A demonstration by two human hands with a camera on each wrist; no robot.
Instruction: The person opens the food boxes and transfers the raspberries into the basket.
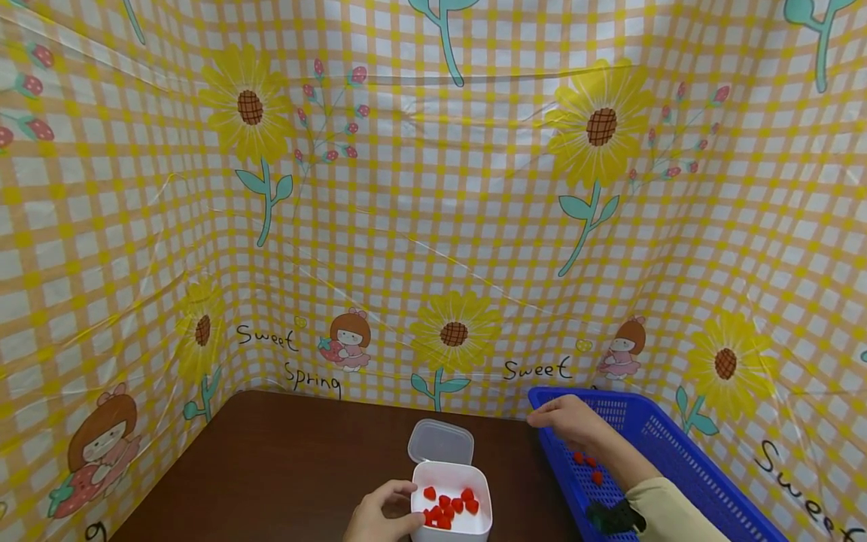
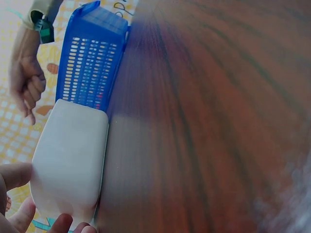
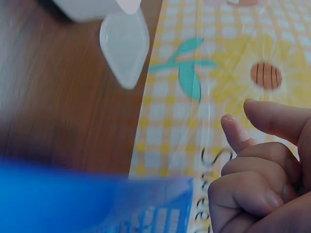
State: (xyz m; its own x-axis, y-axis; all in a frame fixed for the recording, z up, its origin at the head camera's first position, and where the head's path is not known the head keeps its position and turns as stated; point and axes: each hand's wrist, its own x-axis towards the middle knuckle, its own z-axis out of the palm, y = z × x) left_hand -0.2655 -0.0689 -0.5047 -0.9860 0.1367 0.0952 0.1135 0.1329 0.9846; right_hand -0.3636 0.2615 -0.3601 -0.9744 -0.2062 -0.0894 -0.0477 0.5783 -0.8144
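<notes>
A white square plastic box stands on the table, with several small red heart-like pieces inside. My left hand holds the box at its left side, the thumb near the front corner; the left wrist view shows fingers round the box wall. Over the left rim of a blue perforated basket is my right hand. In the right wrist view its thumb and index fingertips are apart with nothing visible between them, and the other fingers are curled. A few red pieces lie in the basket.
Behind the box lies a translucent lid on the dark brown table. A checked sunflower-print cloth stands as walls at the back and both sides. The basket sits along the right wall.
</notes>
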